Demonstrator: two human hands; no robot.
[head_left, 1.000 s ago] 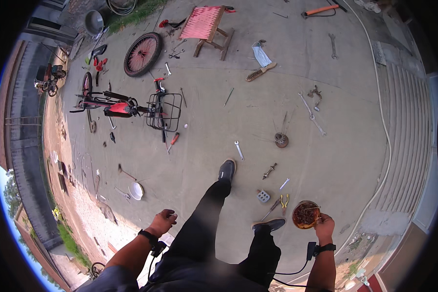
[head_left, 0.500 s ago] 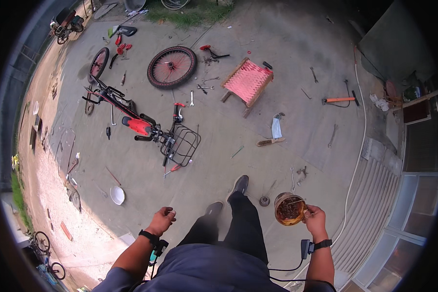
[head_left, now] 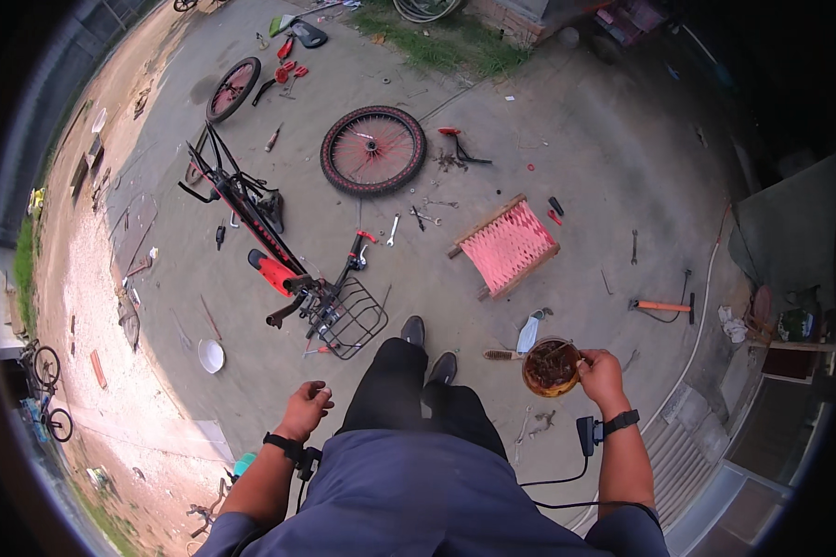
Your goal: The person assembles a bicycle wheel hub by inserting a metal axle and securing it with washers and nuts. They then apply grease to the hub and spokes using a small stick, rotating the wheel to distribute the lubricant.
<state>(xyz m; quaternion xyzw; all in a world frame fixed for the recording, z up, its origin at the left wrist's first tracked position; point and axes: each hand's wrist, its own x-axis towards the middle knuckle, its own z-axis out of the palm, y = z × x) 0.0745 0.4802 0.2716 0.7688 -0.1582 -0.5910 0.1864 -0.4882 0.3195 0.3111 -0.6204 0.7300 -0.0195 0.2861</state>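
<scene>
While R hand (head_left: 604, 377) grasps brown bowl (head_left: 550, 389) at its side | L hand (head_left: 306, 408) out fwd, half-curled, grip released

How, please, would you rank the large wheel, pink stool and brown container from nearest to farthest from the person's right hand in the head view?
1. Brown container: held in the right hand.
2. Pink stool: on the ground, ahead and left.
3. Large wheel: beyond the stool, farther left.

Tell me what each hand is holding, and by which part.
The right hand holds the round brown container by its right edge; the left hand holds nothing.
</scene>
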